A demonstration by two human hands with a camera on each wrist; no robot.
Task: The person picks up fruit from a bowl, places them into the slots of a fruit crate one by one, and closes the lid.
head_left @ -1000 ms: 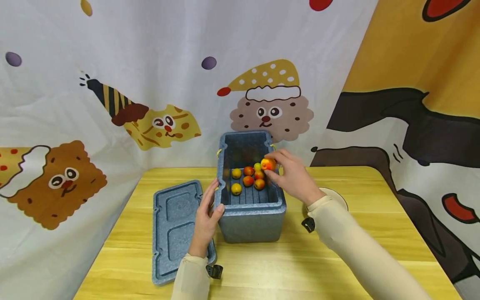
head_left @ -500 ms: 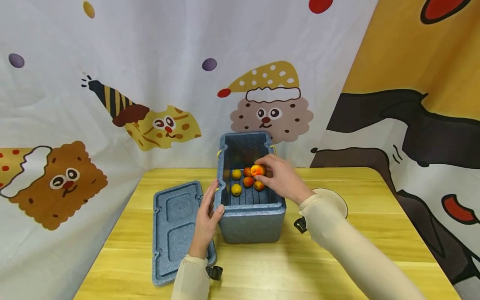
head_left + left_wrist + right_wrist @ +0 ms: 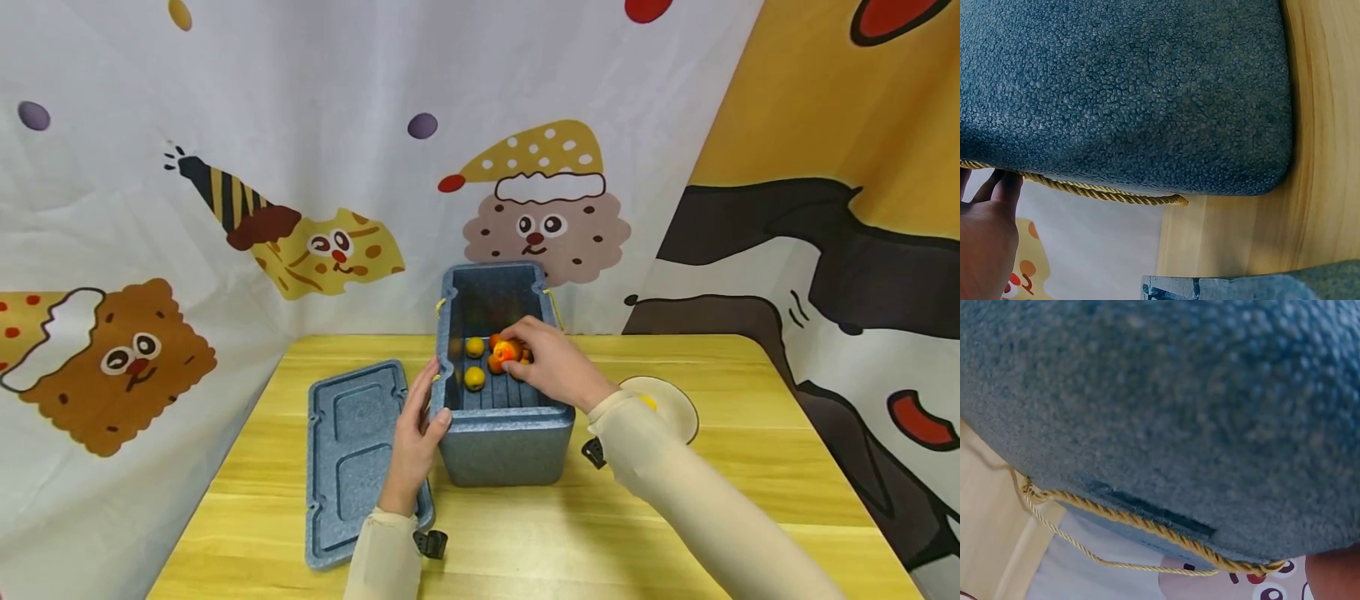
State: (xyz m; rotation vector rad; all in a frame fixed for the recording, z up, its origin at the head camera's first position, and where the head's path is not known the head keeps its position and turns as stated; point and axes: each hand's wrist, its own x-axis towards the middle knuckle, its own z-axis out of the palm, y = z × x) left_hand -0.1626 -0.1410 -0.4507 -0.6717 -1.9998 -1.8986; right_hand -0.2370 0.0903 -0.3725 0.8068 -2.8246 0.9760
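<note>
One reddish fruit (image 3: 504, 352) in right grip (image 3: 553, 360), left grip (image 3: 414, 433) touching box (image 3: 504, 457).

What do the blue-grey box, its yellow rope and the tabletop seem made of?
Box: likely moulded foam, slightly glossy; its surface looks beaded.
Rope: twisted cord, perhaps synthetic, with shiny strands.
Tabletop: wood or wood-look laminate, smooth; grain and soft reflected light show.

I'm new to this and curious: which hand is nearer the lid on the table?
The left hand: it touches the box's left side, close by the lid. The right hand is farther, over the box, pinching a fruit.
</note>
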